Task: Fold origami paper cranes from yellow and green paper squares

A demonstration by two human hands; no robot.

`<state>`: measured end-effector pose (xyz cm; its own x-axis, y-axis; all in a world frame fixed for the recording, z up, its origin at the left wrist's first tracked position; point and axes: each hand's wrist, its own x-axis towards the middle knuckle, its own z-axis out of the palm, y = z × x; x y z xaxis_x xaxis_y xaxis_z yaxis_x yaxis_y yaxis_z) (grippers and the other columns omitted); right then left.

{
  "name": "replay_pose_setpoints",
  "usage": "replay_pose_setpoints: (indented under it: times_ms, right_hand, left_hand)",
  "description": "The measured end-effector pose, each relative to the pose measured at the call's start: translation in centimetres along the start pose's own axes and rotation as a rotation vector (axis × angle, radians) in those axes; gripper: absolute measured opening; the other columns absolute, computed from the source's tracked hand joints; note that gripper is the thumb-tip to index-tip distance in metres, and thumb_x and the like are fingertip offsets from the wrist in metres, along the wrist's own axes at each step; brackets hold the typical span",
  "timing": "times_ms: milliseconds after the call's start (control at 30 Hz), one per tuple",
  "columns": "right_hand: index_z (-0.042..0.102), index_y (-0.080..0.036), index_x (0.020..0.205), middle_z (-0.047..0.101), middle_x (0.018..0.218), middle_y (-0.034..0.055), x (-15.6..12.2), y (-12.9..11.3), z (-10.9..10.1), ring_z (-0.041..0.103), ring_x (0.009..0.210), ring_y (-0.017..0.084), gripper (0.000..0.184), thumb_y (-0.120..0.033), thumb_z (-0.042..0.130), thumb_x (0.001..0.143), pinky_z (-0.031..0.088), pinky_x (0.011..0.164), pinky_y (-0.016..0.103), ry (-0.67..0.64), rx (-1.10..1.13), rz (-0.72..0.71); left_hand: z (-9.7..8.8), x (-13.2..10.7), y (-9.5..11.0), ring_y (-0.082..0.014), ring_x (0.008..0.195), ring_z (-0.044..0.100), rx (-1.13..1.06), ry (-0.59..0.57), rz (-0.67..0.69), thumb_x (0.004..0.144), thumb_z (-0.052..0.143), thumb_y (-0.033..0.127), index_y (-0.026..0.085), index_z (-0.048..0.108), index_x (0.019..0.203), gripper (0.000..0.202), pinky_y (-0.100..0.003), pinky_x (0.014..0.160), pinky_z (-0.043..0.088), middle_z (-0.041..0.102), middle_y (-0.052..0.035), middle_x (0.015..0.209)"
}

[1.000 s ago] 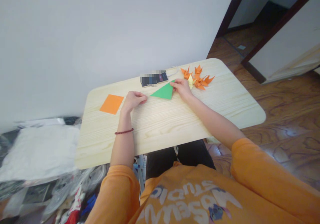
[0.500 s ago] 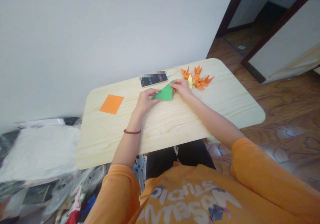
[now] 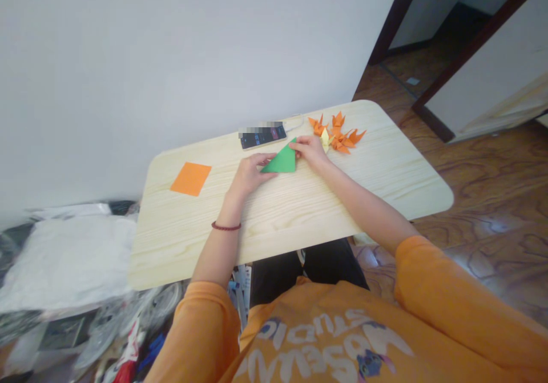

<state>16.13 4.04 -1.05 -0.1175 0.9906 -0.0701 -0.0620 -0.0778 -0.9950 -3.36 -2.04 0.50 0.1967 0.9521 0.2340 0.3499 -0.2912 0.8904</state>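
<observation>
A green paper triangle (image 3: 283,161) lies flat on the light wooden table (image 3: 299,212). My left hand (image 3: 250,173) pinches the triangle's left tip, fingers closed on it. At the triangle's upper right corner, my right hand (image 3: 312,151) presses on the paper with its fingers curled. A red bead bracelet (image 3: 225,226) circles my left wrist.
An orange paper square (image 3: 190,178) lies at the table's left. A dark phone (image 3: 262,137) rests by the wall, with a white cable beside it. Several folded orange paper cranes (image 3: 338,133) and a pale yellow one sit behind my right hand. Bags and clutter fill the floor at left.
My left hand slid right along the table to the triangle's left tip and took hold of it. The right hand stayed on the upper right corner.
</observation>
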Motion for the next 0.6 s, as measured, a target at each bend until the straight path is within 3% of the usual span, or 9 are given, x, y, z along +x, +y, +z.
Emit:
replay_pose_setpoints:
  times_ms: [300,467,600]
  right_hand:
    - [0.052,-0.017,0.055,0.049,0.05,-0.0036,0.22,0.09,-0.12,0.041,0.048,0.007,0.022,-0.024,0.069,0.067,0.033,0.05,0.023,-0.005,-0.005,0.015]
    - [0.056,-0.016,0.058,0.051,0.052,-0.0038,0.44,0.33,-0.17,0.044,0.049,0.007,0.018,-0.025,0.068,0.069,0.033,0.05,0.022,0.007,0.014,0.006]
    - [0.059,-0.016,0.059,0.054,0.052,-0.0034,0.68,0.64,-0.13,0.044,0.048,0.007,0.016,-0.025,0.067,0.068,0.033,0.048,0.022,0.011,0.041,0.001]
  left_hand:
    - [-0.14,-0.18,-0.98,-0.0237,0.084,0.07,0.181,-0.023,0.115,0.067,0.077,0.03,0.022,0.072,0.106,0.04,-0.037,0.082,0.055,0.074,-0.0105,0.099]
    - [-0.28,-0.28,-0.91,-0.0237,0.085,0.072,0.211,-0.073,0.101,0.078,0.068,0.036,0.02,0.071,0.109,0.035,-0.036,0.082,0.056,0.074,-0.01,0.1]
    - [-0.03,-0.31,-0.63,-0.0203,0.092,0.071,0.303,-0.09,0.078,0.087,0.054,0.03,0.018,0.067,0.115,0.033,-0.032,0.086,0.055,0.072,-0.009,0.11]
